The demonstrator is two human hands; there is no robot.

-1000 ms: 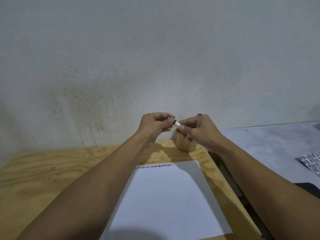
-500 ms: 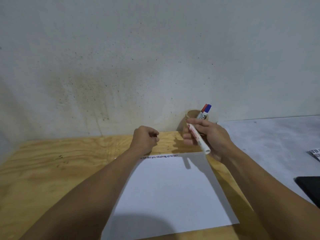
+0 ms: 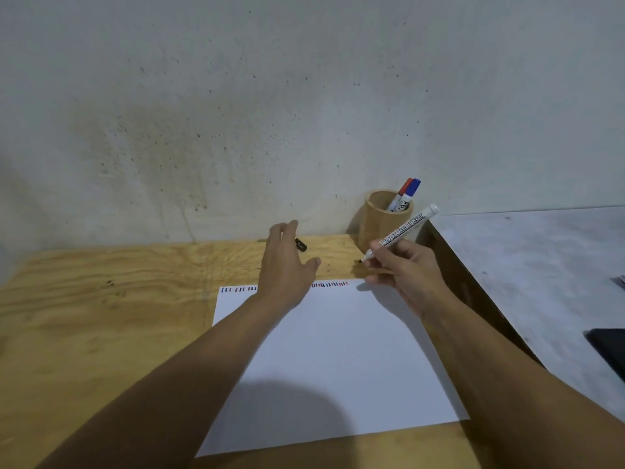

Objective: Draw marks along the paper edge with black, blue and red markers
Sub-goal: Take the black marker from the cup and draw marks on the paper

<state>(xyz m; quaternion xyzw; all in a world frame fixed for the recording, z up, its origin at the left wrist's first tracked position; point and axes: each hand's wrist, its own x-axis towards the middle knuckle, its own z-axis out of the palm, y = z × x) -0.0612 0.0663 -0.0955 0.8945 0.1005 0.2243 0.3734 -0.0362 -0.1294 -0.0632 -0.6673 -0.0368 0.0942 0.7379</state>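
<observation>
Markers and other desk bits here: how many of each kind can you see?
Markers: 3, namely the uncapped marker in the right hand, plus the red-capped marker and blue-capped marker in the cup
Loose caps: 1, the black cap by the left hand
Wooden cup: 1
Paper sheet: 1
Total: 6

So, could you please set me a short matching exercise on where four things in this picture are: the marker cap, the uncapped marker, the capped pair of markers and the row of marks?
Things:
1. small black marker cap
2. uncapped white-barrelled marker
3. red-capped and blue-capped markers
4. row of short coloured marks

Places:
A. standing in the round wooden cup
B. held in the right hand
C. lying on the plywood table beyond the open left hand
D. along the far edge of the white paper sheet

Pairs: 1-C, 2-B, 3-A, 4-D
</observation>
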